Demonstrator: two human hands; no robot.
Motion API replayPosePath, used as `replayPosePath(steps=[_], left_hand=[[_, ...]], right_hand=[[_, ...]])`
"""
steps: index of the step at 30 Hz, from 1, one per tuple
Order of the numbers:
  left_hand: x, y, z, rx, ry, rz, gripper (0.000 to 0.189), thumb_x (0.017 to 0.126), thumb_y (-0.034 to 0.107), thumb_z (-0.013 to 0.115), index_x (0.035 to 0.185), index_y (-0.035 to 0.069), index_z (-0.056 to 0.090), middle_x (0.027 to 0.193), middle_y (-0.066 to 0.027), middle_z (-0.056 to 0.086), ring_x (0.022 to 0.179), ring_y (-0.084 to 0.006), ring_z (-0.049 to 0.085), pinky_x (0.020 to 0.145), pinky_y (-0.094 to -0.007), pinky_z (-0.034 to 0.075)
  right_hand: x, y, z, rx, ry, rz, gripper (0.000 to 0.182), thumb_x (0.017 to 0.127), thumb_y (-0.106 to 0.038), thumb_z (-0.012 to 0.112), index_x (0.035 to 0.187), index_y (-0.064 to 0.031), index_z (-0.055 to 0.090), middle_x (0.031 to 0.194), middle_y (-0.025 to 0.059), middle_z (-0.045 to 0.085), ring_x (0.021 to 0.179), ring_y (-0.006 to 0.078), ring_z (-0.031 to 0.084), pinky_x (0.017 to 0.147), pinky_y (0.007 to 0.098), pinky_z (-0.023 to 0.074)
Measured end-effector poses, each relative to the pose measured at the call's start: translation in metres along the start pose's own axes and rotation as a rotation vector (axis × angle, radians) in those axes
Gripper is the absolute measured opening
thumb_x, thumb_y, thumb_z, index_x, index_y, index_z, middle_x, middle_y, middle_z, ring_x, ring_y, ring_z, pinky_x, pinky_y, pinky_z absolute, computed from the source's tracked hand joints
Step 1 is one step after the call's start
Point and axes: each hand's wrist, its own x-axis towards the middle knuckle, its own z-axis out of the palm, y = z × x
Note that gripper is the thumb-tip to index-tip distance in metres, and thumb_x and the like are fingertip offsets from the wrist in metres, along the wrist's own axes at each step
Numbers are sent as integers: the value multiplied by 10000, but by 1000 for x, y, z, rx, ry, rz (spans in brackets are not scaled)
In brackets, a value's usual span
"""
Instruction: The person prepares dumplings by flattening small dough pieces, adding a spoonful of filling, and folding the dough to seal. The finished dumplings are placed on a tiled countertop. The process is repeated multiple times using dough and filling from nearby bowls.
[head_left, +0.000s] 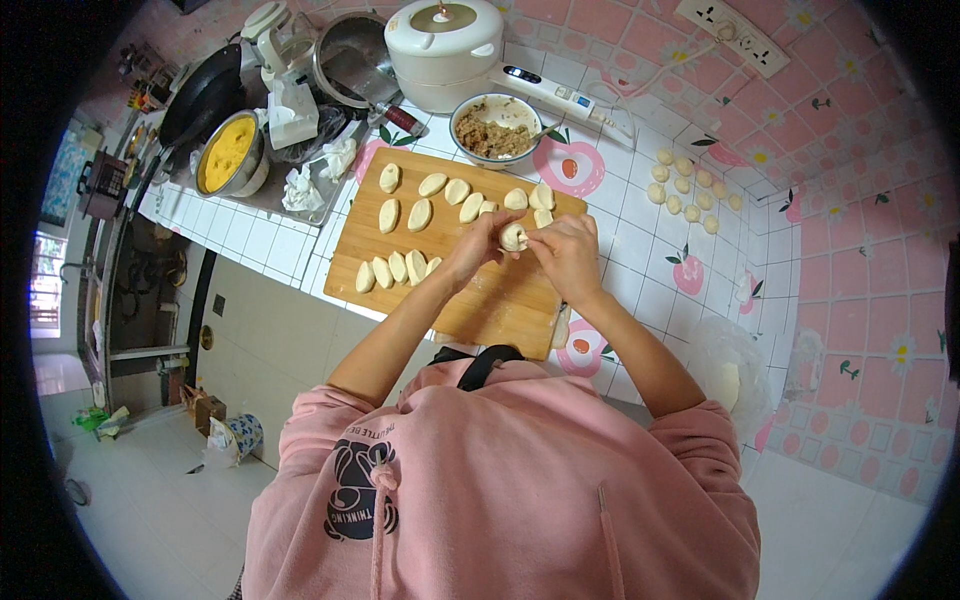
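Observation:
Above a wooden cutting board (442, 315), my left hand (480, 244) cups a small, nearly round dough bun (513, 238). The fingers of my right hand (566, 255) pinch a twist of dough on the bun's right side. Cut oval dough pieces (420, 214) lie in groups on the board, several at the far left and middle, with a row of them (397, 267) left of my left forearm. More dough pieces (541, 196) rest just beyond my hands. Past the board's far edge stands a bowl of minced filling (495, 136) with a spoon handle sticking out.
Several round dough balls (682, 186) sit on the tiled counter at right. A white electric cooker (444, 56) stands at the back, beside a metal pot (356, 60). Left are a metal bowl of yellow dough (229, 146), crumpled tissues (302, 190) and a black wok (201, 97). A plastic bag (727, 375) lies right.

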Motion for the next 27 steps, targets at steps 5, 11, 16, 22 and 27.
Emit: replayPosePath(steps=[5, 11, 16, 22, 27], left_hand=[[-3, 12, 2, 261, 55, -102, 516, 789, 394, 194, 1095, 46, 421, 650, -4, 470, 529, -82, 383, 465, -190, 292], [-1, 15, -3, 292, -19, -157, 565, 789, 454, 180, 1093, 49, 430, 633, -3, 471, 521, -83, 384, 463, -192, 294], [4, 4, -1, 186, 169, 41, 592, 793, 497, 175, 962, 28, 494, 645, -27, 508, 483, -94, 423, 446, -195, 322], [-1, 5, 13, 63, 207, 38, 649, 763, 578, 120, 773, 57, 508, 538, -8, 453, 418, -83, 394, 385, -183, 286], [-1, 9, 9, 59, 159, -91, 660, 750, 600, 103, 722, 72, 498, 520, 3, 426, 416, -79, 379, 370, -181, 279]], right_hand=[[4, -5, -5, -193, 29, -261, 88, 608, -80, 578, 696, -80, 578, 702, 1, 537, 671, 167, 470, 685, 305, 300], [2, -9, -1, 6, -23, -52, 92, 629, -76, 572, 719, -55, 574, 664, 18, 536, 651, 178, 478, 680, 311, 308], [2, -8, 1, 532, -18, 425, 119, 624, -76, 586, 736, -38, 586, 568, 43, 514, 621, 194, 481, 679, 302, 317], [8, -16, -5, 277, 17, 188, 106, 599, -47, 592, 703, -32, 576, 642, 50, 536, 655, 206, 491, 681, 295, 348], [9, -11, -9, 17, 24, -217, 85, 600, -53, 593, 682, -45, 570, 685, 52, 540, 662, 204, 494, 660, 298, 359]])
